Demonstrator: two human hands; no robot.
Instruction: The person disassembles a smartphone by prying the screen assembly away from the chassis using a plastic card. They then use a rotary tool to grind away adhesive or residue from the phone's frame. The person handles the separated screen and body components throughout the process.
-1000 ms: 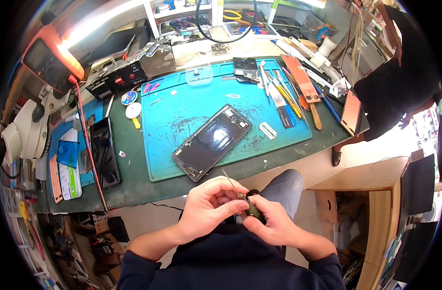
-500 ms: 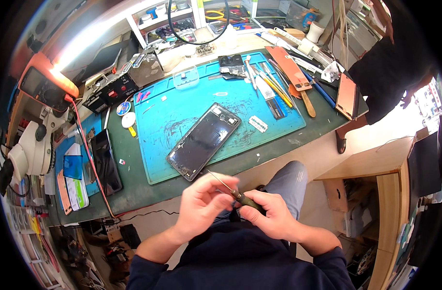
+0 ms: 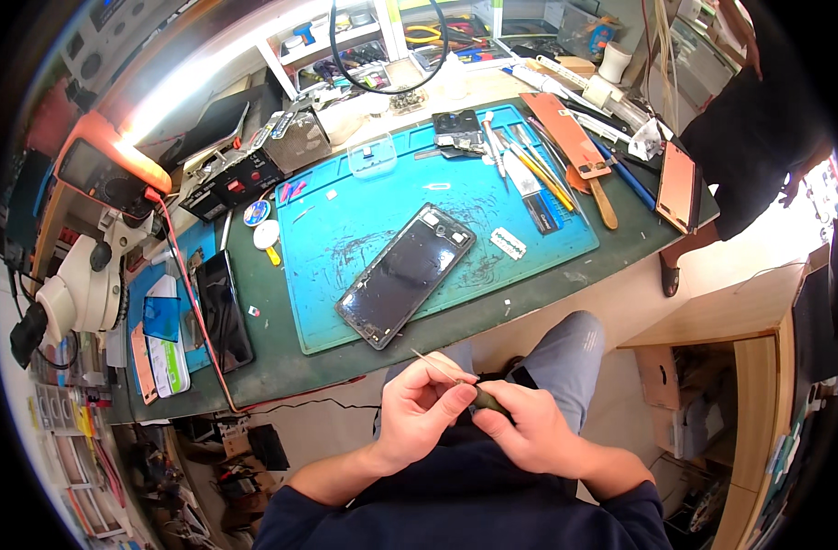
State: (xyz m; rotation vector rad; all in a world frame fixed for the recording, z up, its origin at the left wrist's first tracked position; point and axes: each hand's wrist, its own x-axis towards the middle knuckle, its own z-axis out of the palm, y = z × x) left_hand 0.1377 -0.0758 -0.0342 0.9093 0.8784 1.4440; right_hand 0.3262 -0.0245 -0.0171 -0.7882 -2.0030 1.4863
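In front of my body, off the bench's near edge, my right hand [image 3: 531, 429] is wrapped round the dark green handle of a thin-shafted screwdriver [image 3: 488, 400]. My left hand [image 3: 421, 410] pinches the same tool where shaft meets handle, and the slim metal shaft points up and left past its fingers. Beyond them a dark phone [image 3: 406, 275] lies tilted on the blue work mat [image 3: 323, 312], bits of parts showing at its far end. Right of the phone rests a flat razor blade [image 3: 507, 244].
Tweezers, pens and a wooden-handled tool [image 3: 604, 203] crowd the mat's right side. A clear plastic box [image 3: 371, 156] stands at the back. On the left are a black phone [image 3: 223, 312], an orange multimeter [image 3: 107, 170] and a microscope [image 3: 80, 284]. A person [image 3: 744, 137] stands at right.
The view has shifted, so the bench appears farther right. My left fingers have closed in on the screwdriver's shaft near the handle; my right hand keeps its hold.
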